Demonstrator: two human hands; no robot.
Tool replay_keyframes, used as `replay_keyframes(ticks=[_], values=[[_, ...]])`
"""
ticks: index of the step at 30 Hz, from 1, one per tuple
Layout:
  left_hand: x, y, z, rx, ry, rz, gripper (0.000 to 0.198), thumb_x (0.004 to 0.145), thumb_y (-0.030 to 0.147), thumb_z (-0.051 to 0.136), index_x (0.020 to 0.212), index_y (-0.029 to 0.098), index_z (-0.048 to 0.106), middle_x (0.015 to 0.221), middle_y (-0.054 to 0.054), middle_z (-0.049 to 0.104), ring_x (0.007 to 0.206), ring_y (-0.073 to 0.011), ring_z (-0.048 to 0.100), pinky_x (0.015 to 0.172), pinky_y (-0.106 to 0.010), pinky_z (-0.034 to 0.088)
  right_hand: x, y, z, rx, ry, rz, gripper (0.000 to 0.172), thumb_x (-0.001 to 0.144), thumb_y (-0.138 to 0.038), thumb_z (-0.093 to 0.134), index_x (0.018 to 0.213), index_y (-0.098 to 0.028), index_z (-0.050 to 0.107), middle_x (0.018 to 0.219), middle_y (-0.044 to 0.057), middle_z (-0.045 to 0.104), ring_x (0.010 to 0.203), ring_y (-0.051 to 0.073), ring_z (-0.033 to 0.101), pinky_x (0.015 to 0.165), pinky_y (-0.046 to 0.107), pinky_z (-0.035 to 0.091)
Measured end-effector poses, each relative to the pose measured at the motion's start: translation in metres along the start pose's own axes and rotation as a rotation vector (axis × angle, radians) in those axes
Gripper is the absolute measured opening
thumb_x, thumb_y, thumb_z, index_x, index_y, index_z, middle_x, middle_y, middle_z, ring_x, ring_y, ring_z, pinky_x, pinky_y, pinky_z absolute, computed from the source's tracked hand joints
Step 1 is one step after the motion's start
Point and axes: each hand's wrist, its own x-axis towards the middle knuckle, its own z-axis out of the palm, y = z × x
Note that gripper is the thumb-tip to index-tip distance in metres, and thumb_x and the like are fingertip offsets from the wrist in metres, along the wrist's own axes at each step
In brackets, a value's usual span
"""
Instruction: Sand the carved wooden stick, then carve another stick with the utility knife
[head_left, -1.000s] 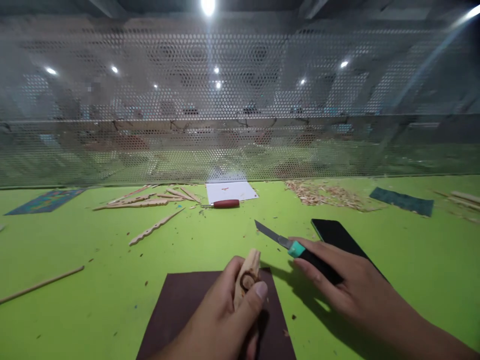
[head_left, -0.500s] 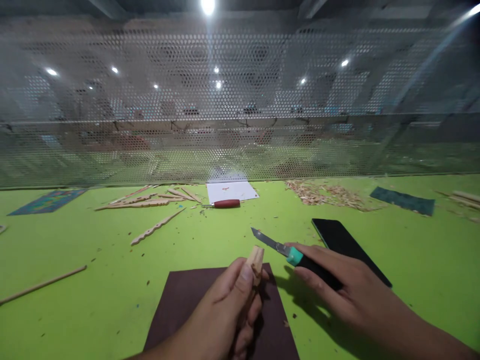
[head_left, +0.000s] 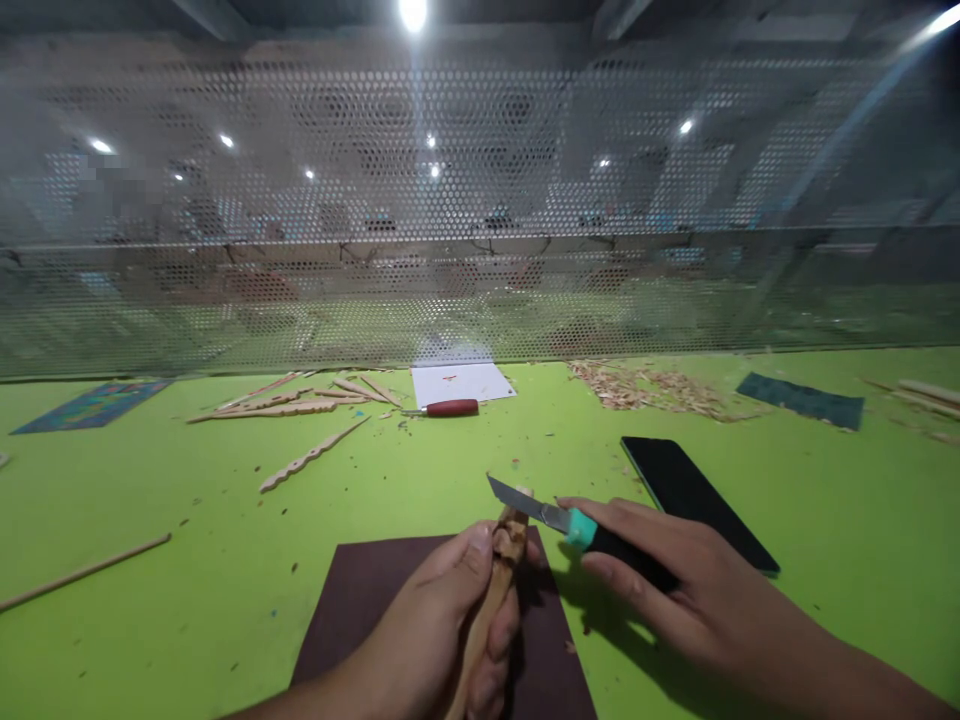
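Observation:
My left hand (head_left: 450, 600) is closed around a pale wooden stick (head_left: 491, 610), with a notched, roughly cut part near its upper end. My right hand (head_left: 675, 580) grips a utility knife (head_left: 581, 527) with a black and teal handle. Its blade points left and lies across the top end of the stick; whether the edge touches the wood I cannot tell. Below both hands is a dark brown sheet (head_left: 352, 610) on the green table.
A black phone (head_left: 694, 500) lies beside my right hand. Farther back are a red-handled tool (head_left: 451, 408), white paper (head_left: 465, 382), carved wooden pieces (head_left: 311, 455), wood shavings (head_left: 660, 390) and a dark green strip (head_left: 802, 400). A thin stick (head_left: 90, 570) lies left. Perforated metal mesh (head_left: 450, 220) borders the back.
The knife has moved left and slightly down, so its blade is now over the stick's end. My left hand has turned the stick, showing more of its length and the notch.

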Motion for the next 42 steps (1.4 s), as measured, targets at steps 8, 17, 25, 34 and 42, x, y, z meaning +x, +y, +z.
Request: replay_keyframes(ticks=[8,17,25,34,42], values=[[-0.006,0.006,0.010,0.221,-0.022,0.023,0.047,0.085,0.053,0.079,0.117,0.023,0.062,0.044,0.015,0.041,0.031,-0.0044,0.022,0.036,-0.016,0.026,-0.005,0.006,0.005,0.006,0.002,-0.066,0.035,0.106,-0.036,0.051,0.137,-0.025,0.063,0.111,0.008,0.078,0.095,0.019,0.076,0.081,0.027,0.061],[0.001,0.002,0.005,0.351,0.031,0.136,0.055,0.074,0.063,0.085,0.108,0.021,0.073,0.077,0.001,0.065,0.078,-0.0168,0.062,0.076,-0.026,0.049,-0.010,-0.007,0.009,-0.103,-0.082,-0.192,0.038,0.108,-0.036,0.047,0.142,-0.023,0.057,0.097,0.007,0.076,0.079,0.020,0.075,0.070,0.029,0.061],[0.001,0.000,0.012,0.325,0.052,0.253,0.043,0.081,0.048,0.085,0.113,0.022,0.072,0.113,-0.004,0.071,0.117,-0.0234,0.058,0.114,-0.039,0.036,-0.014,-0.013,0.013,-0.304,0.035,-0.271,0.041,0.110,-0.037,0.041,0.145,-0.019,0.051,0.088,0.006,0.073,0.070,0.020,0.073,0.058,0.030,0.059],[0.005,-0.009,0.013,0.299,0.124,0.285,0.027,0.090,0.046,0.076,0.098,0.021,0.073,0.112,-0.005,0.073,0.117,-0.0232,0.060,0.116,-0.040,0.036,-0.022,-0.022,0.026,-0.335,0.119,-0.198,0.039,0.110,-0.033,0.040,0.143,-0.017,0.054,0.089,0.008,0.075,0.069,0.022,0.074,0.058,0.031,0.061],[0.005,-0.003,0.017,0.307,0.094,0.334,0.037,0.096,0.046,0.069,0.126,0.025,0.071,0.138,-0.006,0.067,0.135,-0.0227,0.053,0.124,-0.039,0.025,-0.016,-0.015,0.019,-0.284,0.141,-0.140,0.040,0.111,-0.037,0.039,0.141,-0.018,0.055,0.094,0.010,0.076,0.071,0.022,0.076,0.058,0.031,0.062]])
